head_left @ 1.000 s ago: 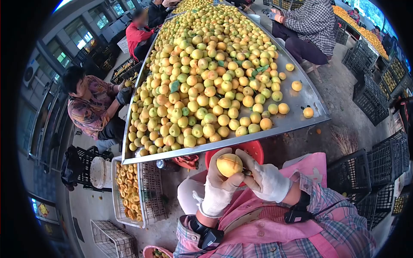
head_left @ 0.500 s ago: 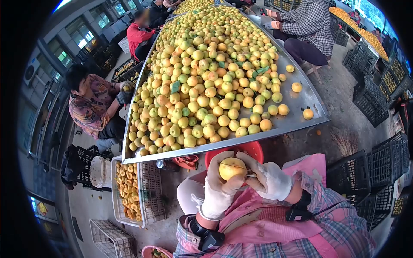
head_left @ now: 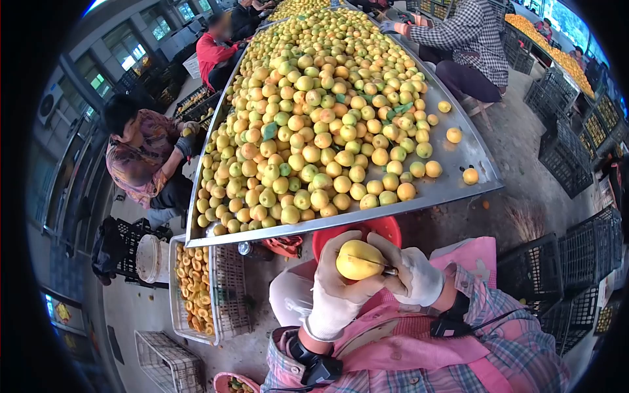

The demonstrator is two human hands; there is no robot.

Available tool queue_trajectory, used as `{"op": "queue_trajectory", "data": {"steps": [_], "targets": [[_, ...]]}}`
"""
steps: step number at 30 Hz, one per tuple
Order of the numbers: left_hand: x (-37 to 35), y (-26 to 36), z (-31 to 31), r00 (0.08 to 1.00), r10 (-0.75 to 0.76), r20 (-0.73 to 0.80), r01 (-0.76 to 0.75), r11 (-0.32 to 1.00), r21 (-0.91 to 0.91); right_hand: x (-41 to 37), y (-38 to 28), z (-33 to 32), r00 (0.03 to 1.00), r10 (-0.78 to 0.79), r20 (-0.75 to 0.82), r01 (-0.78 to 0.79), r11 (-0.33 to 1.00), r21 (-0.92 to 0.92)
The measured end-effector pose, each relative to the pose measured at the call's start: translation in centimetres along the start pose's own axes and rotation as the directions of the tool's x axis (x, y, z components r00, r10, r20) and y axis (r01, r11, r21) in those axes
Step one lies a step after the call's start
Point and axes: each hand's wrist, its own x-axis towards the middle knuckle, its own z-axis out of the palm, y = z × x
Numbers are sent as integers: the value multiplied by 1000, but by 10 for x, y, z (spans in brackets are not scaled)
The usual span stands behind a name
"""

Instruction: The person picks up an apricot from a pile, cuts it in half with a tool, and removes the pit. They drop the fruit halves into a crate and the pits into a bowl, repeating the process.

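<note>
A yellow fruit [head_left: 359, 259] is held between my two gloved hands, above a red basin [head_left: 384, 229]. My left hand [head_left: 337, 288] wraps its fingers round the fruit from the left and below. From the right, my right hand [head_left: 411, 274] is closed on a small tool with a dark handle [head_left: 390, 270], which touches the fruit's right side. A dark line runs across the fruit near the tool. The blade itself is hidden. Past the basin, a metal table [head_left: 452, 190] bears a large heap of yellow-green fruits [head_left: 314, 131].
A white crate [head_left: 229, 308] with halved fruits stands at the left, near a white bucket [head_left: 152, 259] and an empty crate [head_left: 171, 363]. Black crates [head_left: 531, 268] are stacked at the right. One person [head_left: 144, 150] sits left of the table, another [head_left: 468, 46] at its right.
The fruit has turned between my hands, with its dark line now nearer the right side. At the table's right, the other person's hands have moved left, towards the heap.
</note>
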Motion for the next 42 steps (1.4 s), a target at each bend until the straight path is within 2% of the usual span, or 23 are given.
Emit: {"op": "queue_trajectory", "data": {"steps": [2, 5, 7, 9, 10, 11, 12, 13, 15, 17, 18, 20, 25, 26, 27, 29, 31, 33, 34, 35, 36, 40, 42], "targets": [[-7, -1, 12, 996, -69, -63, 31, 883, -469, 2, -1, 2, 999, -37, -39, 37, 999, 7], [-16, -16, 20, 988, -120, -97, 53, 852, -521, 0, 1, 2, 1000, -7, 29, 8, 1000, -23], [-14, 2, 15, 989, -113, -92, 53, 866, -496, 4, 0, -3, 997, -26, 72, 25, 1000, 10], [-11, 13, 8, 985, -146, -89, 122, 965, -234, 5, -1, -6, 996, -28, 89, 26, 999, 26], [-9, 10, 1, 994, -72, -82, 71, 997, -13, 5, -2, -7, 994, -27, 101, 24, 999, 38], [-6, 12, -3, 994, -71, -82, 70, 997, -14, 4, 1, -6, 994, -27, 101, 24, 999, 37], [-2, 14, -7, 997, 59, -54, -45, 973, 228, 2, 5, -2, 997, -45, 59, 40, 995, 90], [0, 15, -9, 984, 177, 4, -160, 878, 451, 0, 7, 0, 998, -61, 16, 58, 988, 142], [0, 11, -11, 986, 166, 18, -158, 894, 419, 0, 8, 1, 998, -58, 33, 53, 987, 153], [-7, 3, -8, 1000, 15, -26, -13, 998, 64, 1, 7, 1, 998, -54, 44, 46, 985, 167], [-9, 3, -3, 1000, 14, -21, -12, 998, 67, 1, 5, 1, 997, -61, 46, 55, 991, 121], [-14, 3, 10, 988, -97, -124, 46, 932, -360, 1, 2, 2, 997, -65, 49, 61, 995, 76], [-16, 1, -7, 991, -84, -101, 58, 971, -233, 7, -4, -7, 984, -27, 175, 10, 996, 93], [-14, -1, -14, 998, 5, -69, -3, 999, 32, 6, -3, -7, 984, -27, 175, 11, 996, 94], [-12, -1, -18, 996, 84, -14, -76, 953, 292, 6, -1, -7, 983, -25, 182, 7, 995, 103], [-8, 11, -19, 997, 76, -11, -69, 948, 311, 5, 0, -6, 982, -23, 188, 2, 993, 114], [-6, 18, -21, 998, 68, -10, -61, 942, 330, 5, 0, -3, 991, -92, 94, 85, 994, 70], [-4, 21, -24, 992, 118, 47, -126, 883, 453, 4, 0, 1, 990, -129, 55, 126, 991, 41], [-6, 20, -18, 992, 118, 50, -127, 882, 453, 4, 0, 2, 986, -166, 16, 165, 986, 8], [-10, 19, -8, 1000, -1, -29, 3, 996, 86, 4, -1, 1, 986, -163, 14, 163, 987, 8], [-14, 18, -2, 988, -142, -58, 118, 946, -301, 4, -3, -1, 990, -133, 55, 134, 991, -21], [-17, 10, -2, 981, -137, -134, 93, 952, -293, 3, -8, 0, 987, -106, 120, 113, 992, -48], [-15, 14, -6, 989, 82, -122, -57, 980, 191, 4, -11, -2, 988, -91, 127, 98, 994, -56]]}}
